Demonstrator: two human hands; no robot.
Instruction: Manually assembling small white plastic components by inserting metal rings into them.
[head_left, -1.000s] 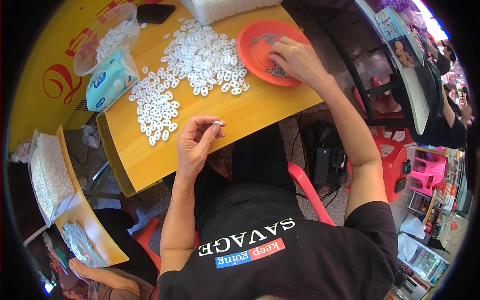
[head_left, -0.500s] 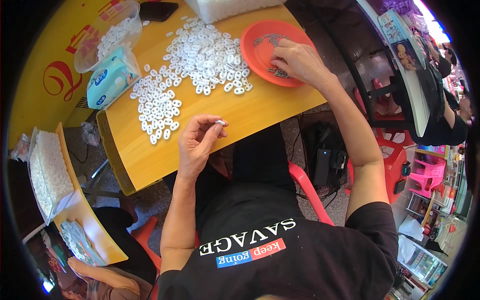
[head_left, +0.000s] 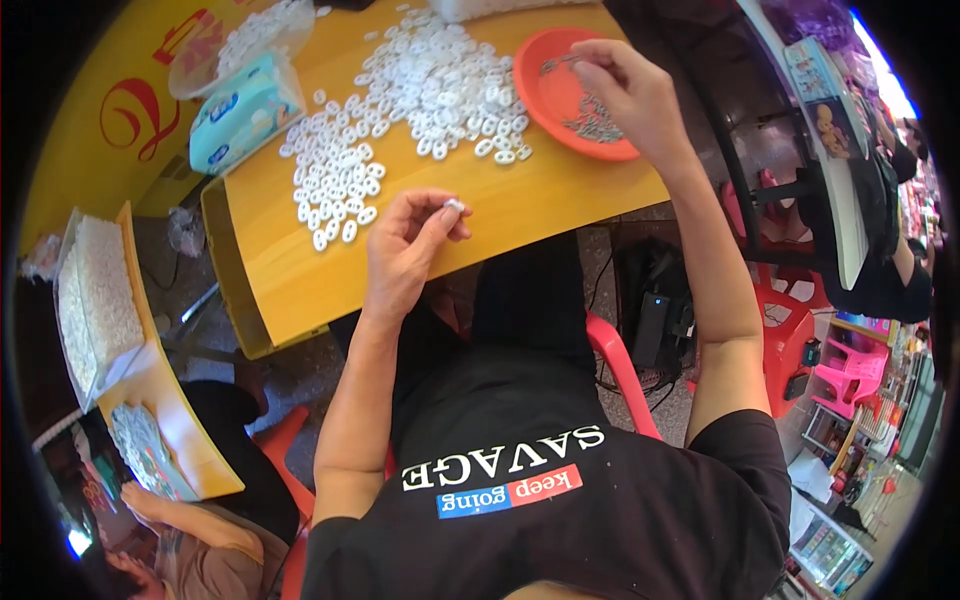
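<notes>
Between the thumb and forefinger of my left hand (head_left: pixel 405 245) is a small white plastic piece (head_left: pixel 453 204), held just above the table's near edge. My right hand (head_left: pixel 632 100) is over the orange-red bowl (head_left: pixel 545 85), thumb and fingertips pinched together. Whatever those fingertips hold, if anything, is too small to make out. Small grey metal parts (head_left: pixel 592 122) lie in the bowl. Left of it spreads a big heap of white oval pieces (head_left: pixel 440 85), each with two holes. A smaller, flatter group of the same ovals (head_left: pixel 335 185) lies nearer my left hand.
A blue tissue pack (head_left: pixel 245 112) and a clear tub of white pieces (head_left: pixel 265 35) stand at the left of the wooden table (head_left: pixel 300 290). Another person's arm (head_left: pixel 200 525) rests at a side table at lower left. A red chair (head_left: pixel 622 370) is by me.
My right hand has lifted off the metal parts in the bowl, with its fingers pinched. My left hand keeps its grip on the white piece. The whole view has shifted slightly.
</notes>
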